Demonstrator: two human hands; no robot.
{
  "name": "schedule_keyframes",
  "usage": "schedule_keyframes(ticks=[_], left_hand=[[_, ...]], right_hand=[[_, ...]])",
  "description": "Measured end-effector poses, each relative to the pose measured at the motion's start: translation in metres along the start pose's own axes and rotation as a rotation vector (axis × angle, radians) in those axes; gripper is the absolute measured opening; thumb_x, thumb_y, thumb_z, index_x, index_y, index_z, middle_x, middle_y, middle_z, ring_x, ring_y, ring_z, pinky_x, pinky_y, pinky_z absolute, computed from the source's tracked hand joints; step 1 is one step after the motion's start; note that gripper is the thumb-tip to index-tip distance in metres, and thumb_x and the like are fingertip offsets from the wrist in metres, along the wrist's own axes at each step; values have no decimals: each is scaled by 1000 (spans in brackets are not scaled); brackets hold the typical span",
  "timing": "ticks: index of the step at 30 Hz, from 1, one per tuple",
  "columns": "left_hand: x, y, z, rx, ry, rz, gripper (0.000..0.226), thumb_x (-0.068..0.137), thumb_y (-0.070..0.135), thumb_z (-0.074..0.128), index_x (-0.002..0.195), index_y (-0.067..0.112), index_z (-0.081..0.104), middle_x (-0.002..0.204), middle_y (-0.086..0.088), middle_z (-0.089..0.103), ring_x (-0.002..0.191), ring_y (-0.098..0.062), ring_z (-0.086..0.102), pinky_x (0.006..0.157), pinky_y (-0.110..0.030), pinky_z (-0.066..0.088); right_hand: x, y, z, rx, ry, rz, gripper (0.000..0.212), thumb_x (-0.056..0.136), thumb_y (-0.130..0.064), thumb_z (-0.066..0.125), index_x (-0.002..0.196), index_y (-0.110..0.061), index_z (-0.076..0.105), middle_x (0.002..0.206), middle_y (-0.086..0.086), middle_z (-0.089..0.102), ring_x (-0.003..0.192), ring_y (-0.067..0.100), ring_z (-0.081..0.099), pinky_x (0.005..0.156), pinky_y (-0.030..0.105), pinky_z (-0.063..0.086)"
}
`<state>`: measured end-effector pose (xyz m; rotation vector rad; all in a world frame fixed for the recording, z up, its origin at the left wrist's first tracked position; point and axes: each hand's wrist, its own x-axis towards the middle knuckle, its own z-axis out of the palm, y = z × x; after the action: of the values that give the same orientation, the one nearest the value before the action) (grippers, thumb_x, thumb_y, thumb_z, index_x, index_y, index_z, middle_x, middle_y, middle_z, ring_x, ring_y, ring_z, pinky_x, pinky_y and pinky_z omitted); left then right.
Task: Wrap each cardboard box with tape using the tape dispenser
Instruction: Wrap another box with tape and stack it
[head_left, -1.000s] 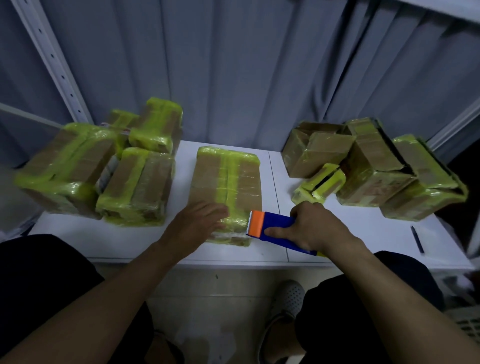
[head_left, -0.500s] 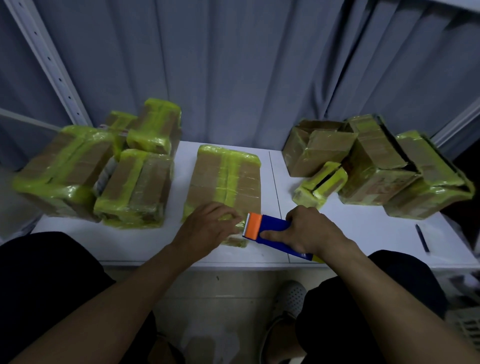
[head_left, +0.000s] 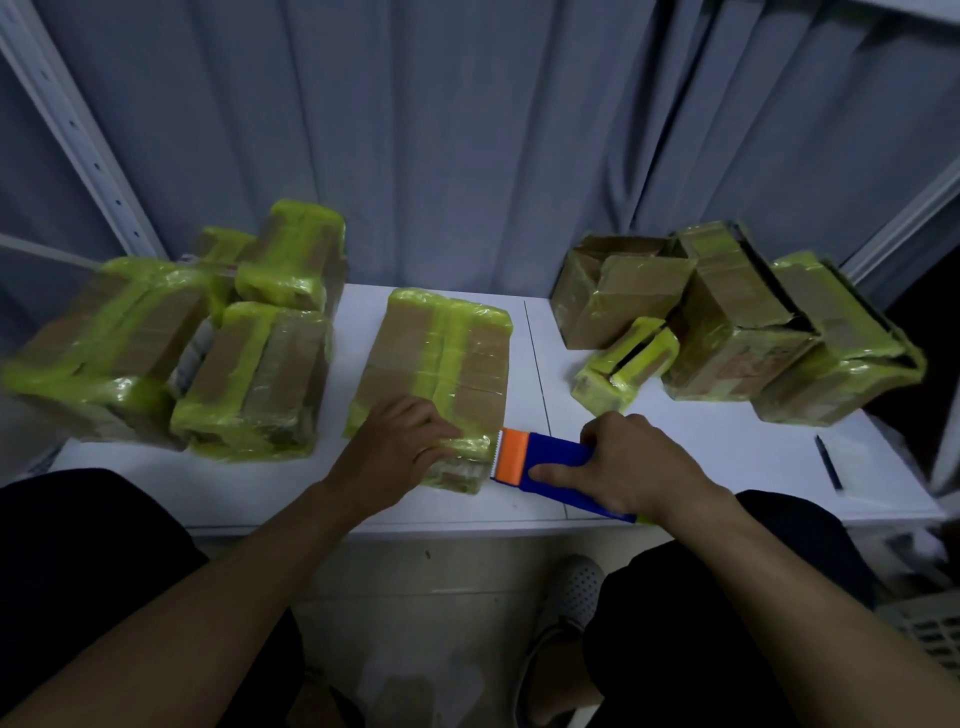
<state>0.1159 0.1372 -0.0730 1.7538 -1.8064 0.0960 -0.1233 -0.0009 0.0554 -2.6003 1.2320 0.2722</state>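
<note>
Since the frame a second ago, the left hand (head_left: 400, 447) has slid a little toward the near right corner of the middle box (head_left: 441, 374), and the tape dispenser (head_left: 540, 465) has drawn up closer against that box.

From the head camera, the left hand lies flat on the near end of the middle box, fingers spread loosely and pressing the yellow-green tape, gripping nothing. The right hand (head_left: 634, 465) is wrapped around the blue body of the tape dispenser, whose orange toothed end touches the box's near right corner. The box lies flat on the white table (head_left: 701, 457), between a pile of taped boxes on the left (head_left: 249, 379) and a cluster of boxes on the right (head_left: 737, 322), some with open flaps. A dark pen (head_left: 828, 462) lies near the table's right edge.
</note>
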Motion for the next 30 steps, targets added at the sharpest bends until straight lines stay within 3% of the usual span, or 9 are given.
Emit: schedule_keyframes(ticks=[4, 10, 13, 16, 23, 26, 30], left_hand=[[2, 5, -2, 84, -90, 41, 42, 92, 19, 66, 133, 27, 61, 99, 3, 56, 96, -16, 49, 81, -31, 42], [3, 10, 9, 49, -65, 2, 35, 87, 38, 69, 120, 28, 68, 122, 6, 61, 114, -18, 53, 102, -40, 41], [8, 12, 18, 43, -47, 52, 32, 88, 35, 69, 117, 20, 70, 107, 2, 67, 100, -18, 59, 91, -38, 48], [9, 11, 21, 114, -19, 90, 33, 86, 27, 75, 118, 23, 71, 97, 1, 65, 92, -19, 58, 78, -34, 47], [10, 2, 13, 41, -52, -4, 27, 89, 38, 68, 115, 31, 72, 94, 6, 62, 90, -14, 55, 74, -35, 49], [8, -7, 1, -58, -28, -47, 25, 88, 35, 71, 111, 28, 75, 90, 7, 59, 87, -13, 54, 71, -33, 48], [6, -10, -8, -102, -41, -49, 26, 83, 32, 77, 108, 28, 76, 89, 11, 57, 87, -10, 52, 72, -36, 48]], right_hand=[[8, 0, 11, 3, 0, 16, 68, 73, -85, 64, 87, -18, 61, 75, -3, 58, 71, 14, 60, 59, 30, 46], [15, 4, 20, 10, 1, 24, 72, 71, -87, 62, 90, -18, 64, 78, -2, 64, 72, 14, 62, 67, 33, 55], [16, 6, 22, 9, 13, 29, 72, 70, -89, 61, 85, -19, 62, 77, -1, 63, 71, 15, 62, 64, 33, 53], [15, 6, 26, 15, 11, 29, 72, 70, -89, 61, 86, -19, 63, 78, -1, 63, 72, 15, 63, 66, 34, 54], [7, 8, 23, 118, -5, -2, 67, 70, -87, 63, 84, -21, 62, 76, -5, 64, 71, 10, 63, 62, 28, 51], [-3, 18, 19, 125, 9, 3, 74, 64, -93, 59, 81, -22, 65, 76, -4, 68, 69, 11, 65, 69, 35, 60], [-11, 40, 15, 106, 10, 59, 72, 65, -90, 64, 79, -19, 66, 76, -2, 68, 70, 11, 65, 72, 35, 58]])
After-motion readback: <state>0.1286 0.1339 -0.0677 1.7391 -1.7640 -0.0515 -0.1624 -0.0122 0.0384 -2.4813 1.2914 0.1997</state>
